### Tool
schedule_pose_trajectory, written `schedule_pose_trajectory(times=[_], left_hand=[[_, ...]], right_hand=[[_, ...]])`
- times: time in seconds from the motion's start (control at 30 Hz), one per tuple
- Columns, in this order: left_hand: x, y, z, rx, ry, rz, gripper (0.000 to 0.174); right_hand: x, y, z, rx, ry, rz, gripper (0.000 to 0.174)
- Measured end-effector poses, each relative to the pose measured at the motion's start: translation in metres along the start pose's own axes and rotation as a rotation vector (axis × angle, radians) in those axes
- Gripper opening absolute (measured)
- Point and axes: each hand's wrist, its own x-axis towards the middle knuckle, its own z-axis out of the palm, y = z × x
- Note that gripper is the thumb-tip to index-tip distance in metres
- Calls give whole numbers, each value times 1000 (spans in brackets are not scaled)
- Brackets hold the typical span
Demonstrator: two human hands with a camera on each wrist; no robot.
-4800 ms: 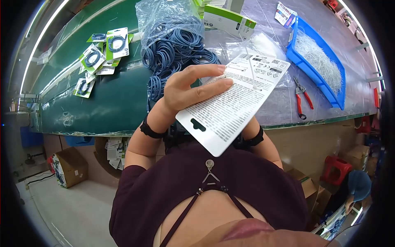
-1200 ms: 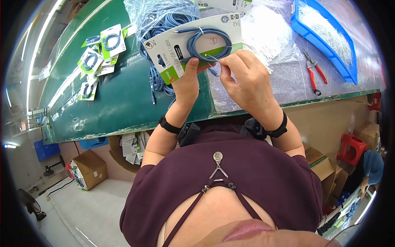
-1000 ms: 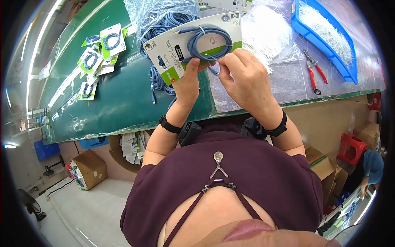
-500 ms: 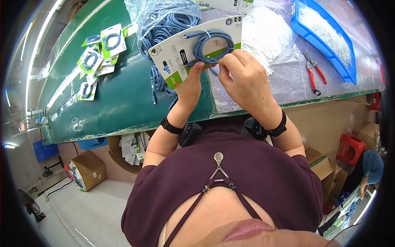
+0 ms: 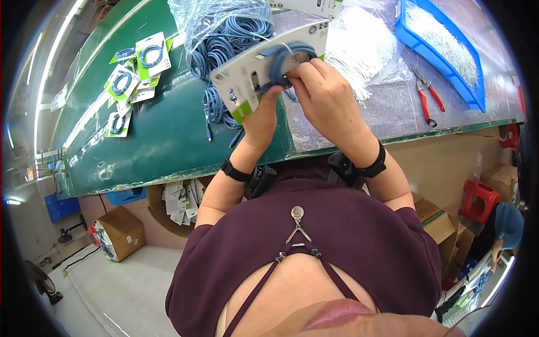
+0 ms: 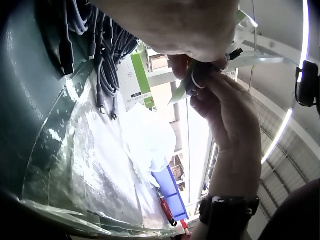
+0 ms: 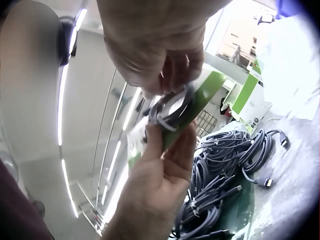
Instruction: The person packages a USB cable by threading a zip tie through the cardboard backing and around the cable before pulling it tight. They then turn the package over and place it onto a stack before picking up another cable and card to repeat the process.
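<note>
A white and green cable card (image 5: 238,81) is tilted in front of the chest in the head view, with a coiled blue cable (image 5: 276,66) tied on its face. My left hand (image 5: 261,121) grips the card's lower edge, thumb on the front at the coil and fingers behind. My right hand (image 5: 328,98) has its fingers curled at the coil's lower right side, thumb and fingertips pinching there; the tie they hold is too small to tell. In the right wrist view the coil (image 7: 172,112) lies between both hands.
Loose blue cables (image 5: 216,53) lie partly in a clear bag behind the card. White ties (image 5: 359,45) are heaped at the back right, beside red-handled cutters (image 5: 429,98) and a blue tray (image 5: 477,92). Several carded cables (image 5: 120,81) lie at left.
Since about a second ago the card has turned more edge-on and shifted slightly right. Earlier, my left hand was over the card's printed back; now its cable side shows, with my right hand at the coil.
</note>
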Motion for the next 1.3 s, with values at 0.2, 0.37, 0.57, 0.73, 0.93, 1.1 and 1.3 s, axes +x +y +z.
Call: schedule_pose_trajectory(times=[0.2, 0.37, 0.57, 0.73, 0.93, 1.1, 1.3], left_hand=[[9, 28, 0, -444, 3, -299, 37], [0, 38, 11, -475, -113, -419, 42], [-1, 38, 8, -451, -109, -429, 42], [-5, 35, 9, -485, -118, -444, 41], [-3, 29, 5, -550, -124, -500, 40], [12, 22, -1, -440, -55, -478, 37], [0, 1, 24, -242, -102, -412, 37]], right_hand=[[-11, 35, -12, 468, 142, 356, 15], [-20, 42, 16, 696, 84, 293, 33], [-23, 40, 20, 505, 48, 186, 42], [-27, 51, 32, 584, 96, 199, 42], [-35, 74, 47, 884, 218, 373, 37], [-17, 74, 5, 1363, 248, 737, 43], [-16, 46, 31, 725, 76, 639, 52]])
